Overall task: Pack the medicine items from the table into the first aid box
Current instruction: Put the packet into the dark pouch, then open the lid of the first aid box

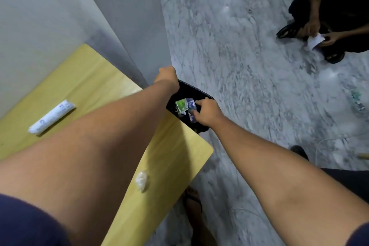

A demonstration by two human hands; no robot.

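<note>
L hand (166,77) clamping far rim of black first aid box (201,94), prob. steadying it at table (95,86) edge | R hand (207,111) inside box, fingers pinching/pressing purple-white sachets (190,104) beside green sachet (181,105), I'm judging it's seating them | left to pack: white roll (52,117) well behind L forearm, small clear packet (141,180) under L arm nr my body
</note>
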